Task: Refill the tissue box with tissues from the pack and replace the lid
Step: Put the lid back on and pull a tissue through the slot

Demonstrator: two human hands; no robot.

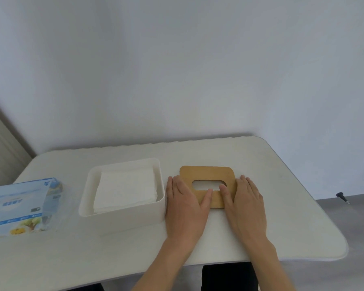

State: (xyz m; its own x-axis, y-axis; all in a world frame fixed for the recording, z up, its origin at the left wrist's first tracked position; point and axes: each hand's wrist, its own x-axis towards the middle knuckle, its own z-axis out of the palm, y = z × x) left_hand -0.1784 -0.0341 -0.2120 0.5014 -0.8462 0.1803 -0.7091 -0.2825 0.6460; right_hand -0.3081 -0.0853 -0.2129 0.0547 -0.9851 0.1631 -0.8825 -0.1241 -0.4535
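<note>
A white tissue box [122, 215] stands open on the table with a stack of white tissues [126, 189] inside it. To its right lies the wooden lid [206, 173], flat, with an oblong slot in its middle. My left hand [185, 208] rests on the lid's left edge with straight fingers. My right hand [244, 204] lies on the lid's right edge, fingers also straight. Both thumbs reach to the lid's near side by the slot. The blue plastic tissue pack [19, 206] sits at the far left and looks slack.
The white table [282, 185] has rounded corners and stands against a pale wall. Grey floor shows to the right with a small dark object [343, 197] on it. My dark-clothed legs [225, 276] are under the near edge.
</note>
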